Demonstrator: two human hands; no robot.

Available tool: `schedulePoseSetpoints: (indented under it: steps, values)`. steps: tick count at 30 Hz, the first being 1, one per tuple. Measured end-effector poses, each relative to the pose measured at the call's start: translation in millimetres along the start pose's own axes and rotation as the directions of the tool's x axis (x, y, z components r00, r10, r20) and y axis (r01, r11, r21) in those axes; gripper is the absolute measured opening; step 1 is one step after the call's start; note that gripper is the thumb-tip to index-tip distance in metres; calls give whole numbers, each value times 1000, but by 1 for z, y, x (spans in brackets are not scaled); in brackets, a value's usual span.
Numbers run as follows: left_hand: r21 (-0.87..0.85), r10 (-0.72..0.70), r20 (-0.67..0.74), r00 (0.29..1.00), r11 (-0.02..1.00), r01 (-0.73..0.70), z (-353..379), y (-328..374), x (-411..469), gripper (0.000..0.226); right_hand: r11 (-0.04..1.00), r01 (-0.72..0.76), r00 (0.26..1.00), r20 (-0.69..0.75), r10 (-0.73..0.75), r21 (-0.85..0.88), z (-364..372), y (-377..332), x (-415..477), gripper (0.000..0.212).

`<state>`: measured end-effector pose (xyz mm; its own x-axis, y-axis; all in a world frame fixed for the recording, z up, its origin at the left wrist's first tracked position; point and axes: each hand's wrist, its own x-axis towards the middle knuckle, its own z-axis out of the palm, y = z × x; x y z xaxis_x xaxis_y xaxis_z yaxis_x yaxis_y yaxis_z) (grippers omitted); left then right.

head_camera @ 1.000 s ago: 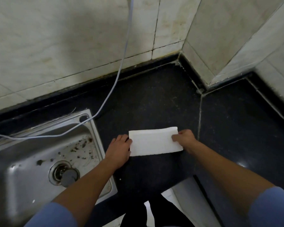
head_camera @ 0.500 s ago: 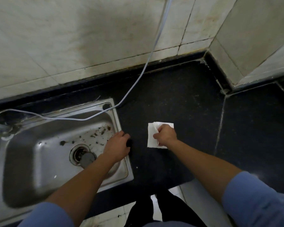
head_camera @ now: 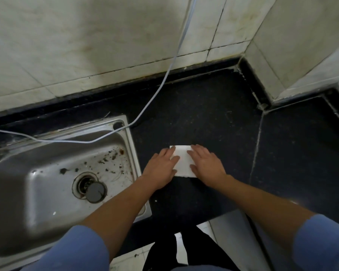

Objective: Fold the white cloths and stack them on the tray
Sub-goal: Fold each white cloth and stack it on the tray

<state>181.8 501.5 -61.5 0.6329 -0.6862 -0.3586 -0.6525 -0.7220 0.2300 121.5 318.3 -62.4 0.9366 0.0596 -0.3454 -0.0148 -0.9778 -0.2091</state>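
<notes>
Folded white cloth pressed flat on the black worktop.

It is held down by the left hand and right hand, fingers straight, one on each side, near the worktop's front edge, right of the steel sink.

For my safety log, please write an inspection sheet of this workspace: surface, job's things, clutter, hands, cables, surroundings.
Surface: dark stone counter, with pale specks.
Job's things: one folded white cloth lying flat on the counter; no tray seen.
Clutter: dark debris in the steel sink, near the drain plug.
Grippers: left hand and right hand press on the cloth with straight fingers.
Cables: grey cable runs down the wall and across the sink's back rim.
Surroundings: stained tiled wall.
</notes>
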Motion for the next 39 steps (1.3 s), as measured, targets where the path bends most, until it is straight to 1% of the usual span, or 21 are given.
schedulePoseSetpoints:
  steps: [2,3,5,9,11,12,14,16,19,22,24,27,29,30,33,36,39]
  values:
    - [38,-1,81,997,999,-2,6,1,10,57,994,15,993,122,-2,-105,11,8,-1,68]
    - [57,-10,109,994,998,4,9,0,13,58,992,15,989,150,4,-128,15,12,-2,70]
    - [81,-21,135,991,997,11,14,-6,14,59,992,22,986,164,0,-128,18,20,-2,72]
    - [75,-24,133,991,997,14,15,-7,12,58,988,79,974,220,-49,-133,11,29,1,74]
    - [65,-33,93,995,998,27,12,-5,9,53,991,80,975,215,-56,-104,0,32,6,68]
    - [46,-52,58,997,998,49,10,-5,6,51,994,72,982,182,-57,-78,-7,33,11,63]
    - [-16,-120,-5,993,993,120,6,-7,-5,47,996,76,994,83,-72,-46,-19,31,25,54]
    - [-61,-190,-41,981,980,188,5,-12,-20,46,995,87,995,61,-84,-43,-26,26,43,53]
    - [-147,-310,-71,948,943,297,6,-19,-46,43,997,51,981,191,-39,-57,-30,15,66,57]
    - [-182,-397,-94,913,908,377,6,-24,-72,39,1000,11,951,311,-1,-30,-32,6,79,45]
    - [-191,-439,-102,893,889,415,6,-27,-86,38,1000,1,935,356,-3,8,-33,1,85,39]
    - [-204,-500,-77,862,855,478,6,-29,-98,37,993,-17,913,407,-31,113,-38,0,87,28]
    - [-215,-510,-73,857,847,485,1,-29,-98,35,986,-5,918,392,-61,167,-45,2,80,14]
    - [-213,-502,-73,862,852,478,-3,-30,-97,34,981,-8,927,369,-65,193,-50,4,74,13]
    - [-196,-444,-86,892,885,422,-19,-31,-86,30,961,-21,963,264,-55,277,-65,10,50,19]
    - [-177,-349,-106,931,928,328,-38,-32,-68,29,957,-22,990,141,-20,289,-77,18,20,16]
    - [-125,-217,-139,966,972,200,-57,-27,-54,30,954,-74,997,20,71,291,-87,24,-15,14]
